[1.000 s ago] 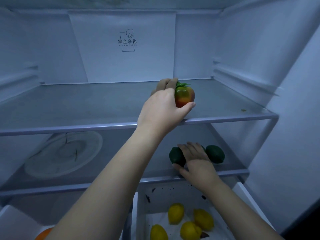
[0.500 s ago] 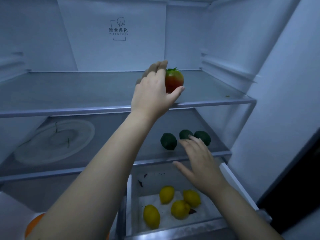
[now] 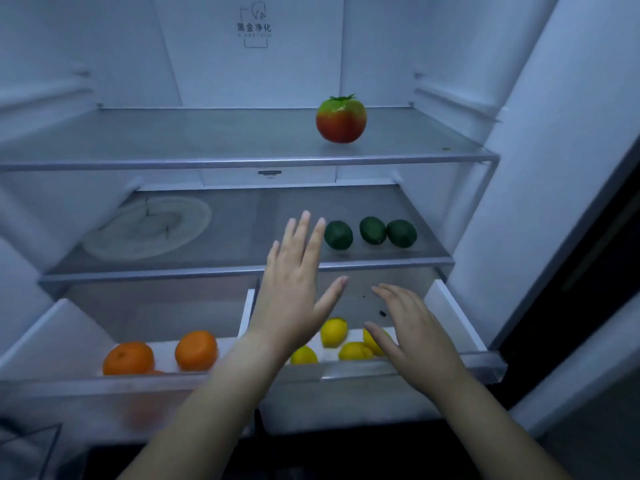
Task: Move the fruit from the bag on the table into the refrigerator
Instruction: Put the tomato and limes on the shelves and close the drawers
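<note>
A red and green tomato [image 3: 341, 120] stands alone on the top glass shelf [image 3: 207, 147] of the open refrigerator. Three dark green limes [image 3: 372, 232] lie in a row on the middle shelf [image 3: 242, 268]. Oranges [image 3: 162, 355] sit in the left drawer [image 3: 52, 341], and several lemons [image 3: 334, 332] lie in the right drawer [image 3: 457, 317]. My left hand [image 3: 294, 289] hovers with fingers spread and straight in front of the middle shelf, holding nothing. Over the right drawer my right hand [image 3: 412, 327] is flat and empty, partly covering the lemons. The bag and table are out of view.
A pale round plate [image 3: 149, 230] lies on the left of the middle shelf. The fridge's right wall and door edge [image 3: 554, 168] stand close on the right. Both drawers are pulled out toward me.
My left hand has let go of the tomato and dropped back from the top shelf. My right hand has pulled away from the limes toward the right drawer. The view has backed off.
</note>
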Motion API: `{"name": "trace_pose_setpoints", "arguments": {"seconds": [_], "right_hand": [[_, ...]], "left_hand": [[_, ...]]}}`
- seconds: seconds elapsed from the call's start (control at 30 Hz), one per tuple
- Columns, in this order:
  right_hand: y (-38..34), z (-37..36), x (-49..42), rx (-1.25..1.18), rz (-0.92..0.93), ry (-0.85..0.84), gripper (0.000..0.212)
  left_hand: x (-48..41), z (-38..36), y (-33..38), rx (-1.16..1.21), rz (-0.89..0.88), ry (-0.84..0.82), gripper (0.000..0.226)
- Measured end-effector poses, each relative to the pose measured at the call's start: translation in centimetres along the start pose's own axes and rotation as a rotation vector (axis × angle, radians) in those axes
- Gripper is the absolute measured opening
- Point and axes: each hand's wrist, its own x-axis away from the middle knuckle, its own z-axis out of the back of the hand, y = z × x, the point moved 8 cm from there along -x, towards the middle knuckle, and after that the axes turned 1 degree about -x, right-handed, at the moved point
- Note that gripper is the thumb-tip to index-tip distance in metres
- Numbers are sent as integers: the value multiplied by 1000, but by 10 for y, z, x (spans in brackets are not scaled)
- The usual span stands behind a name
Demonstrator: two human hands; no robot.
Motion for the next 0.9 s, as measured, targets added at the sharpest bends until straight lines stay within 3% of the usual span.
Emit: {"name": "trace_pose_setpoints", "arguments": {"seconds": [0.23, 0.4, 0.9], "right_hand": [[24, -10, 60, 94, -86, -12, 61], [23, -9, 86, 187, -35, 5, 62], [32, -29, 111, 333, 43, 40, 78]], "left_hand": [[113, -63, 0, -157, 169, -296, 75], [137, -67, 15, -277, 76, -209, 66], [167, -88, 15, -384, 96, -155, 82]]}}
